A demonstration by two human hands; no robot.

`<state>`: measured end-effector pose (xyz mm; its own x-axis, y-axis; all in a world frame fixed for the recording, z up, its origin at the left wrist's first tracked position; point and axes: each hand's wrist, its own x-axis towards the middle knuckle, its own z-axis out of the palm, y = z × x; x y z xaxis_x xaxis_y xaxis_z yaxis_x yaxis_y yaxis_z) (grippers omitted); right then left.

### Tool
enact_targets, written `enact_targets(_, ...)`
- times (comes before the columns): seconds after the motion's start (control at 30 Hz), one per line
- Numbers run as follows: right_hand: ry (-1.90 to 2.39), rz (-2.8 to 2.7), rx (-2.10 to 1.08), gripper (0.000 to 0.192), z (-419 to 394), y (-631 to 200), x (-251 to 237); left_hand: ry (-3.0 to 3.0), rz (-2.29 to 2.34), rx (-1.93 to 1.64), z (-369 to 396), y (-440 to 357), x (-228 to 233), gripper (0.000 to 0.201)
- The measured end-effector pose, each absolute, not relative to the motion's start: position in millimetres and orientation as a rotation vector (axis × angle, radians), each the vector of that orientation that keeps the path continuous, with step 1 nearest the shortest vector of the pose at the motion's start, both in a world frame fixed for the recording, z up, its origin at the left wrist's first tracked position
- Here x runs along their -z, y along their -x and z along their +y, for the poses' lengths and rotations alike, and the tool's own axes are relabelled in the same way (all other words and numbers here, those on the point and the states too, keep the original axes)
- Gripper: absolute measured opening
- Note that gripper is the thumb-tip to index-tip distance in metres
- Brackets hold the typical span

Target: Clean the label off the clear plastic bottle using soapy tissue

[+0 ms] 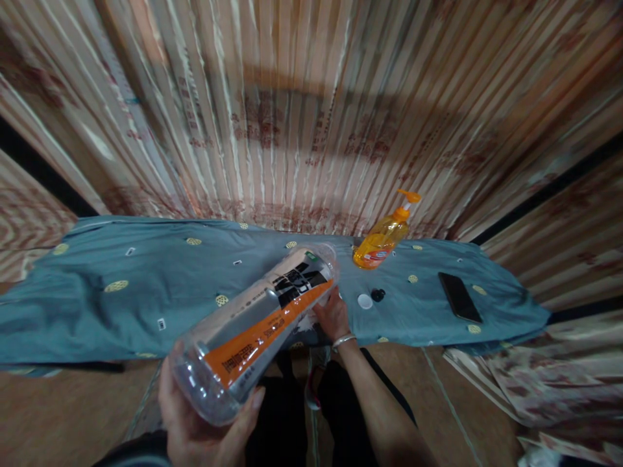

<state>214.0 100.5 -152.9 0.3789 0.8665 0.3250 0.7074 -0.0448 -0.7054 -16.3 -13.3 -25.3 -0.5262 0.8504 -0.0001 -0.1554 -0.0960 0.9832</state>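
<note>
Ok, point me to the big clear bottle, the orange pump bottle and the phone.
big clear bottle point(263, 318), head view, on its orange label, mid-body.
orange pump bottle point(382, 241), head view, on its translucent orange body.
phone point(459, 297), head view, middle of its dark face, lying on the blue cloth.
</note>
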Motion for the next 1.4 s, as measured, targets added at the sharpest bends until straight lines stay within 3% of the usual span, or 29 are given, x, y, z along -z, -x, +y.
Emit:
enact_targets(0.4,1.84,-1.302,-0.359,0.054,100.1,-211.5,143.4,-0.827,1.461,-1.727,-16.7,12.8,19.1,0.114)
enact_targets(1.4,1.844,-1.296,-0.353,0.049,100.5,-212.3,142.6,-0.858,1.443,-1.734,-17.1,12.8,14.7,0.113)
